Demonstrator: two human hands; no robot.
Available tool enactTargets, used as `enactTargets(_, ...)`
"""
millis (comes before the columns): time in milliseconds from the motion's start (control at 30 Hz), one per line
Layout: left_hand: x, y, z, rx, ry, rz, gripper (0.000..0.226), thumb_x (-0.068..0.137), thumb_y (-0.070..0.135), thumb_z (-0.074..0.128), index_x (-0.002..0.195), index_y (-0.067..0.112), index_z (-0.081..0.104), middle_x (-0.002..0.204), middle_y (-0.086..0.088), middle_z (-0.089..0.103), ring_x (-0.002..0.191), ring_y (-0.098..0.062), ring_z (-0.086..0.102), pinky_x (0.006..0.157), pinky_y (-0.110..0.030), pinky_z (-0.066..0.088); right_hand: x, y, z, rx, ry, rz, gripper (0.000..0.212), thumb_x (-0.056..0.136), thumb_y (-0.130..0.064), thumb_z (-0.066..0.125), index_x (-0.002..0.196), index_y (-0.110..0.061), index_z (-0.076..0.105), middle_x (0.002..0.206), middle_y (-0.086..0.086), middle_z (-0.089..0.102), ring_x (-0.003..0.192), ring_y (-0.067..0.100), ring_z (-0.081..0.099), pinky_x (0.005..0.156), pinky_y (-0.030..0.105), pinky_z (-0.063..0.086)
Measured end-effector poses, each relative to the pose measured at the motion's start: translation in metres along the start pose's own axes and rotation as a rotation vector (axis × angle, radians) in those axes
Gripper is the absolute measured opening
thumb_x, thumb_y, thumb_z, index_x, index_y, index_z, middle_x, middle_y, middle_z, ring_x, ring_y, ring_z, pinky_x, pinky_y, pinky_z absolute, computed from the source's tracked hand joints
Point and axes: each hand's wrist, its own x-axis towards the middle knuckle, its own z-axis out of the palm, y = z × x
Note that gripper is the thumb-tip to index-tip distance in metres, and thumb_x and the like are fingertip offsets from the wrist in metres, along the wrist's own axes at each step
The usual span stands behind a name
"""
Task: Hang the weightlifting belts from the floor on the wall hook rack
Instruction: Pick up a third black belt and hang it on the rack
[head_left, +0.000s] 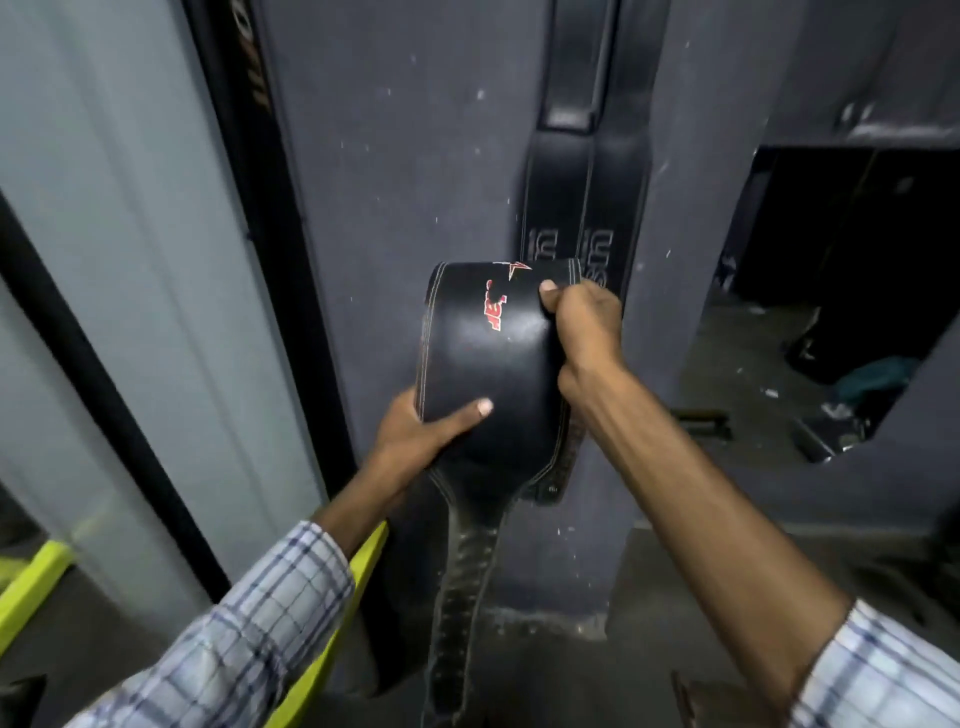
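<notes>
I hold a black leather weightlifting belt (483, 358) with red lettering and pale stitching in front of a dark grey wall pillar. My left hand (421, 436) grips its lower left edge, thumb on the face. My right hand (582, 327) pinches its upper right edge. The belt's narrow strap with holes hangs down toward the floor. Behind it a second black belt (566, 192) hangs folded on the pillar from above; the hook that carries it is out of frame.
The grey pillar (405, 156) fills the middle. A black-framed glass panel (130, 218) stands at the left, with a yellow-green bar (332, 644) low down. To the right an opening shows a cluttered dark floor (779, 374).
</notes>
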Motion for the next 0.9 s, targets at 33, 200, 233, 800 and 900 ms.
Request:
enactTargets(33, -0.010, 0.005, 0.000, 0.010, -0.005, 0.018, 0.044, 0.071, 0.024, 0.088, 0.110, 0.012, 0.072, 0.107, -0.004, 0.078, 0.102, -0.023, 0.073, 0.096, -0.044, 0.055, -0.001, -0.023, 0.006, -0.008, -0.006, -0.032, 0.033, 0.088, 0.005, 0.059, 0.065, -0.018, 0.051, 0.065, -0.001, 0.052, 0.055, 0.010, 0.045, 0.043, 0.013, 0.034)
enactTargets(200, -0.031, 0.050, -0.012, 0.158, -0.218, 0.095, 0.034, 0.078, 0.002, 0.079, 0.111, 0.002, 0.070, 0.108, -0.008, 0.077, 0.108, -0.028, 0.070, 0.097, -0.039, 0.055, -0.012, -0.117, 0.029, -0.041, -0.044, -0.176, 0.040, 0.089, -0.003, 0.062, 0.061, -0.022, 0.040, 0.060, -0.005, 0.041, 0.053, 0.009, 0.036, 0.040, 0.016, 0.027)
enactTargets(233, -0.030, 0.069, -0.017, 0.197, -0.276, 0.106, 0.035, 0.079, 0.001, 0.078, 0.113, 0.002, 0.069, 0.110, -0.007, 0.076, 0.109, -0.026, 0.070, 0.094, -0.032, 0.056, -0.014, -0.132, 0.033, -0.036, -0.049, -0.196, 0.040, 0.089, -0.004, 0.062, 0.061, -0.022, 0.040, 0.061, -0.005, 0.041, 0.053, 0.009, 0.036, 0.040, 0.016, 0.028)
enactTargets(800, 0.015, 0.308, 0.005, -0.205, -0.197, 0.261, 0.038, 0.085, 0.011, 0.071, 0.116, -0.009, 0.064, 0.099, -0.020, 0.071, 0.082, -0.029, 0.070, 0.088, -0.043, 0.056, -0.060, -0.165, -0.017, -0.155, -0.340, -0.360, 0.056, 0.073, -0.009, 0.089, 0.123, -0.010, 0.063, 0.111, 0.005, 0.078, 0.097, 0.018, 0.077, 0.080, 0.029, 0.062)
enactTargets(900, 0.017, 0.304, 0.011, -0.172, -0.166, 0.315, 0.021, 0.085, 0.007, 0.069, 0.102, -0.005, 0.066, 0.080, -0.014, 0.071, 0.064, -0.022, 0.069, 0.070, -0.034, 0.058, -0.069, -0.110, -0.040, -0.259, -0.462, -0.328, 0.057, 0.073, 0.001, 0.087, 0.123, -0.012, 0.063, 0.114, 0.003, 0.078, 0.103, 0.016, 0.075, 0.089, 0.030, 0.061)
